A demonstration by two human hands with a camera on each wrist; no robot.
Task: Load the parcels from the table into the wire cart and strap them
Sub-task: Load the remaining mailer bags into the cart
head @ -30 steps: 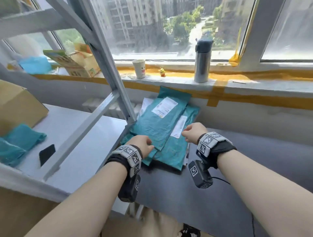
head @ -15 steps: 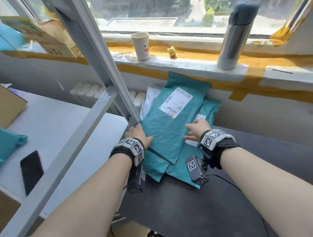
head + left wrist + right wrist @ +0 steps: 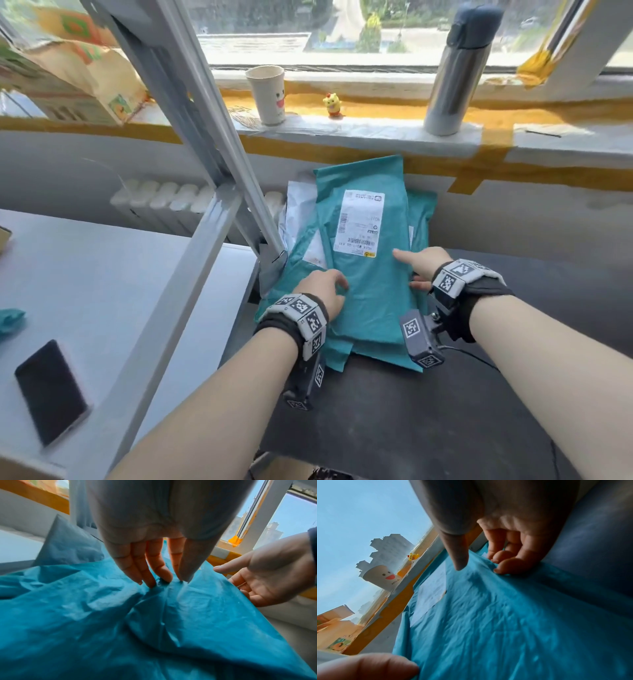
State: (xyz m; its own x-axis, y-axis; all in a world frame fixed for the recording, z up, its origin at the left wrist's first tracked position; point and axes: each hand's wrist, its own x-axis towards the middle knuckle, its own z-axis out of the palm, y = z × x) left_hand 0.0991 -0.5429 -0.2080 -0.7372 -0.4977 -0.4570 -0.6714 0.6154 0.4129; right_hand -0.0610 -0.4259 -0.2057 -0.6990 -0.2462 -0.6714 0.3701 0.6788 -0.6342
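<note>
A: Where's the top parcel?
B: On the teal stack on the dark tabletop, far ends against the wall under the windowsill.
A: And the hands?
B: Left hand pinches a fold near its left edge — fingertips and thumb dent the plastic. Right hand curls round its right edge, thumb on top.

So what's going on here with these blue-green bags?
A person is taking hold of the top parcel on a pile on the dark table. The left hand pinches the plastic near its left edge; the right hand grips its right edge, thumb on top. It is not yet lifted.
</note>
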